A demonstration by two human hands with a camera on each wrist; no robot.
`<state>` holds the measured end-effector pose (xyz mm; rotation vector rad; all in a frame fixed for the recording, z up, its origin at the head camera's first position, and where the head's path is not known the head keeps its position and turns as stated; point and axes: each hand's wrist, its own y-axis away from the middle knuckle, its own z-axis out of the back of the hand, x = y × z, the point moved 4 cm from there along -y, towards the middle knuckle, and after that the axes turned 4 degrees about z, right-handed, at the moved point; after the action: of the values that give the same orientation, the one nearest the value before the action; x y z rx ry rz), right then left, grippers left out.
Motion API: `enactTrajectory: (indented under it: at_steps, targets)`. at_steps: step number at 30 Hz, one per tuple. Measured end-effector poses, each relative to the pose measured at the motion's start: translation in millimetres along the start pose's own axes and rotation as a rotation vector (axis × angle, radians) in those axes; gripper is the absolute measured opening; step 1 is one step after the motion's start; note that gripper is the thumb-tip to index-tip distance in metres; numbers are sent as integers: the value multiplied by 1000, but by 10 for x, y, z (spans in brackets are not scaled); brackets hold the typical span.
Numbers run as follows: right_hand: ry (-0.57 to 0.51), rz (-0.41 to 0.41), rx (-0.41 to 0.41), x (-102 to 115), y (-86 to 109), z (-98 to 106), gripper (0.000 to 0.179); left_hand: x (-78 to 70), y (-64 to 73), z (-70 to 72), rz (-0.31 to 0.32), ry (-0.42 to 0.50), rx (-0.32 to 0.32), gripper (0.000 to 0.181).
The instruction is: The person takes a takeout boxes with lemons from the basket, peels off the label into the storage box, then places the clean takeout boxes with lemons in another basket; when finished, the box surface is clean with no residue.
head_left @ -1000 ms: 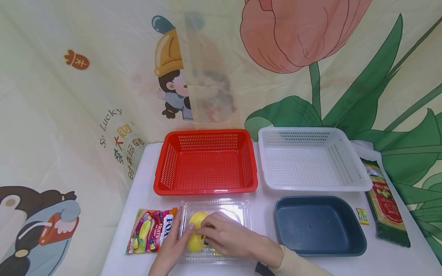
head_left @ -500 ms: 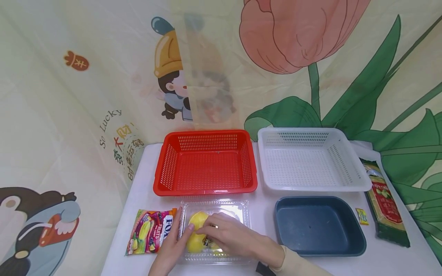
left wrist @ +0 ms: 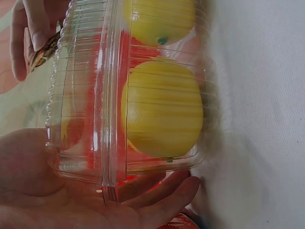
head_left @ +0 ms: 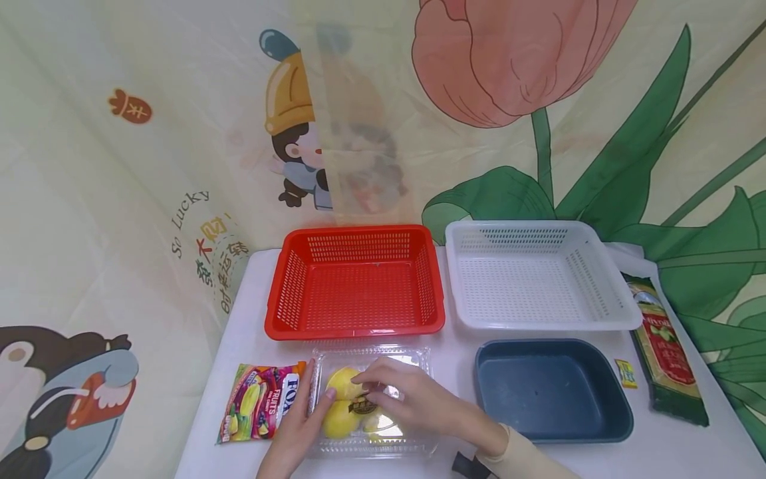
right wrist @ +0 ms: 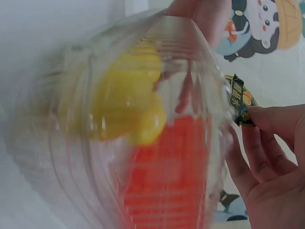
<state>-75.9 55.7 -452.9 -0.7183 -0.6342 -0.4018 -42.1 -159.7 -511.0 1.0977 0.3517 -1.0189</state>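
Note:
A clear plastic box (head_left: 426, 372) with a ribbed lid lies at the front of the table. Yellow, lemon-like fruits (left wrist: 164, 109) show through its wall. On the lid is a dark oval sticker (right wrist: 237, 98) with gold characters. My right hand (head_left: 419, 402) pinches the sticker's edge between thumb and fingers; whether the sticker is partly loose I cannot tell. My left hand (head_left: 293, 426) holds the box's left side, thumb on the lid and fingers round the edge, seen curled in the left wrist view.
Left of the box lies a bag of fruit candy (head_left: 260, 402). Behind stand a red basket (head_left: 356, 332) and a white basket (head_left: 544, 324). A dark blue tray (head_left: 553, 439) is to the right, beyond it a small yellow packet (head_left: 626, 374) and a long green-red package (head_left: 664, 346).
My right hand has shifted slightly right and its fingers have lifted, uncovering more of the dark sticker. The left hand and the box stay in place.

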Motion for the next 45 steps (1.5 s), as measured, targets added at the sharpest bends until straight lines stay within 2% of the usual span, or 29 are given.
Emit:
enactTrajectory:
  at_steps: [4,12,16,20,26,29,35,45]
  targets:
    - [-58,-34,-91,-73,73,166,37,-2,2,9,-16,12,-8,93]
    - [-194,-272,-265,-282,349,590,31,-18,11,14,-4,-3,-13,92]
    - [-191,-391,-348,-367,532,801,30,-16,1,9,9,-8,-13,93]
    - [-153,-439,-437,-431,720,982,28,-8,-8,4,17,-5,-11,95]
    - [-54,-584,-523,-464,994,1223,30,-13,-3,-1,27,-6,-9,95]
    - [-13,-620,-567,-463,1129,1319,30,-12,4,2,24,2,-9,93]
    - [65,-658,-598,-482,1368,1436,27,2,7,7,27,3,-5,95]
    - [231,-766,-526,-480,1697,1522,29,3,13,1,17,-7,-6,94]
